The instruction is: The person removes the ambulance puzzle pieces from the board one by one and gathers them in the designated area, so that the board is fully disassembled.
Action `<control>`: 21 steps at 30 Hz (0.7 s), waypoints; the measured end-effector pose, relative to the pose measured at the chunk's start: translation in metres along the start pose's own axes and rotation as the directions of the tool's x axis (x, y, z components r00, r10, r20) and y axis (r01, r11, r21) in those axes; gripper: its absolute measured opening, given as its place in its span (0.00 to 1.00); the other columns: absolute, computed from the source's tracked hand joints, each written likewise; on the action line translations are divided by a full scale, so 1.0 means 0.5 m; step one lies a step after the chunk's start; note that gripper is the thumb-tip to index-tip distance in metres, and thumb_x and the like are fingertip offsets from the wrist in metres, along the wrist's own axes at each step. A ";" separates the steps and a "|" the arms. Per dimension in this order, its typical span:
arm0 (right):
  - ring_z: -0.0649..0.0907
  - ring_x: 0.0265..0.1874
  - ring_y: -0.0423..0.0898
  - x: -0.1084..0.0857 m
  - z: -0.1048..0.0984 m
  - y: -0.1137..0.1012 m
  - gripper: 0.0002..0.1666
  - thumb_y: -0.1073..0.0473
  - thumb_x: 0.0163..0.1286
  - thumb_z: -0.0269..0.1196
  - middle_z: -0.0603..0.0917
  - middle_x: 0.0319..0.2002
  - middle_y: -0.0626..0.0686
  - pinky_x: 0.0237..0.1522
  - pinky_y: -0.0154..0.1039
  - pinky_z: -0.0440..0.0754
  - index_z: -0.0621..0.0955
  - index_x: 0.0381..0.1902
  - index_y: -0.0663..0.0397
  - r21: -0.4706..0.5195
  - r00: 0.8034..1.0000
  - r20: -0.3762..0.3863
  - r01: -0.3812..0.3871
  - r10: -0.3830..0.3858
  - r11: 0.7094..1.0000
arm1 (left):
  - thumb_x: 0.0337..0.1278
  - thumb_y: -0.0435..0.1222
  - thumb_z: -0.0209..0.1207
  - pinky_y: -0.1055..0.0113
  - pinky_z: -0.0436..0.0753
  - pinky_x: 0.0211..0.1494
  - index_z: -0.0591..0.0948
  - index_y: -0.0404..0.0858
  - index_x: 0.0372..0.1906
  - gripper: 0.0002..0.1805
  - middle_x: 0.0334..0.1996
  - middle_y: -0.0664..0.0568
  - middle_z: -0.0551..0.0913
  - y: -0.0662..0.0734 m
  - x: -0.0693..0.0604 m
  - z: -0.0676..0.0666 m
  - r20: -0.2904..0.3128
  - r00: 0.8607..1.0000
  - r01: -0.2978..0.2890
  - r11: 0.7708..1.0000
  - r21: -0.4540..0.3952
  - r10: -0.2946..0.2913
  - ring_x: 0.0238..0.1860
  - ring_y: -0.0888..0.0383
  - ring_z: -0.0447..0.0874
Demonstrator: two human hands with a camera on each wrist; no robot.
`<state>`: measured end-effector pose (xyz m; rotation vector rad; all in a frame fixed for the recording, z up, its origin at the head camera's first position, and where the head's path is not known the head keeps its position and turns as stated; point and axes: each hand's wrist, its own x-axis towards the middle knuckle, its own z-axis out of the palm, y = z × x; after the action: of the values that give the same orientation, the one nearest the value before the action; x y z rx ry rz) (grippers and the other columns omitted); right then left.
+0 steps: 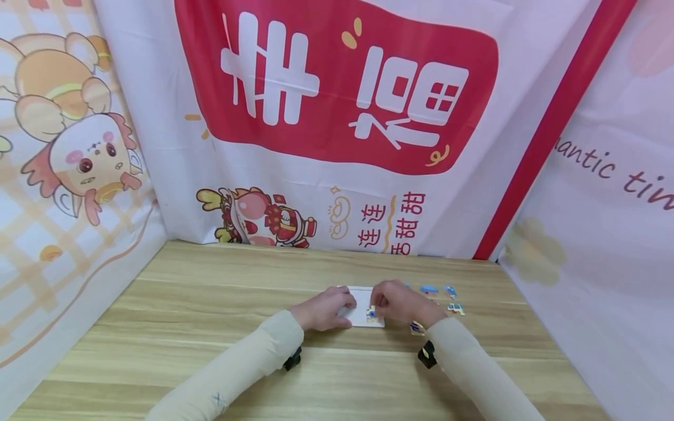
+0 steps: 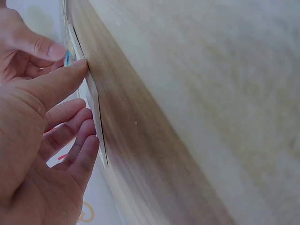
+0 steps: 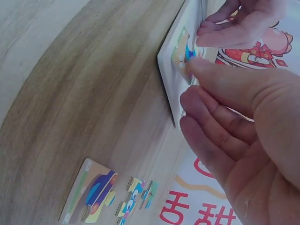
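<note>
A thin white puzzle board (image 1: 360, 314) lies flat on the wooden table. My left hand (image 1: 322, 309) rests at the board's left side, its thumb and loosely bent fingers touching it in the left wrist view. Over the board's right part, my right hand (image 1: 398, 300) pinches a small puzzle piece (image 3: 182, 55) with blue and yellow print, thumb on top. The piece lies on or just over the board near its lower right corner; exact contact cannot be told. Fingers partly hide it.
Several loose puzzle pieces lie right of the board, among them a blue one (image 1: 429, 289) and a purple-and-yellow one (image 3: 99, 194). Part of this group is behind my right hand in the head view. Printed cloth (image 1: 337, 204) walls the table's back and sides.
</note>
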<state>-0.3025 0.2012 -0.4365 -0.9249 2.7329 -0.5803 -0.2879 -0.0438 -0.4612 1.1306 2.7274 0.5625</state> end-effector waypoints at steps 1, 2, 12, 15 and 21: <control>0.83 0.34 0.39 0.001 0.000 0.001 0.05 0.68 0.68 0.71 0.87 0.34 0.47 0.41 0.34 0.85 0.86 0.36 0.54 0.011 1.000 -0.009 0.005 -0.005 1.000 | 0.67 0.43 0.70 0.58 0.79 0.67 0.83 0.38 0.62 0.23 0.59 0.49 0.81 0.000 0.000 0.001 0.001 1.000 0.003 1.000 0.000 -0.003 0.60 0.52 0.78; 0.83 0.34 0.39 0.001 0.000 0.001 0.05 0.69 0.68 0.71 0.88 0.33 0.48 0.41 0.34 0.85 0.85 0.36 0.54 0.024 1.000 -0.017 0.008 -0.007 1.000 | 0.66 0.43 0.70 0.58 0.79 0.68 0.83 0.39 0.62 0.24 0.59 0.49 0.81 0.000 -0.001 0.001 0.001 1.000 0.005 1.000 0.002 -0.005 0.60 0.52 0.78; 0.85 0.36 0.37 -0.009 -0.001 0.023 0.06 0.67 0.70 0.70 0.89 0.34 0.47 0.42 0.33 0.85 0.84 0.36 0.53 0.132 0.995 -0.097 0.049 -0.037 0.990 | 0.67 0.44 0.70 0.58 0.79 0.68 0.83 0.39 0.63 0.24 0.60 0.49 0.81 0.003 -0.002 0.001 0.006 1.000 0.013 1.000 0.017 -0.013 0.61 0.52 0.78; 0.85 0.38 0.38 -0.020 -0.014 0.032 0.04 0.66 0.71 0.69 0.88 0.35 0.46 0.45 0.35 0.84 0.84 0.37 0.53 0.163 0.995 -0.100 0.032 -0.016 0.986 | 0.67 0.44 0.70 0.59 0.79 0.68 0.83 0.39 0.64 0.24 0.60 0.49 0.81 0.005 -0.002 0.001 0.009 1.000 0.011 1.000 0.026 -0.011 0.61 0.53 0.78; 0.84 0.39 0.42 -0.058 -0.049 0.056 0.03 0.65 0.73 0.68 0.88 0.37 0.47 0.45 0.37 0.84 0.84 0.39 0.52 0.193 0.994 -0.088 -0.048 0.066 0.980 | 0.67 0.43 0.70 0.59 0.79 0.67 0.83 0.39 0.63 0.23 0.59 0.49 0.81 0.005 -0.003 0.002 0.000 1.000 0.008 0.999 0.034 -0.008 0.59 0.53 0.78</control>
<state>-0.3024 0.2466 -0.4245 -0.7896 2.7149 -0.8775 -0.2849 -0.0428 -0.4609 1.1274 2.7496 0.5171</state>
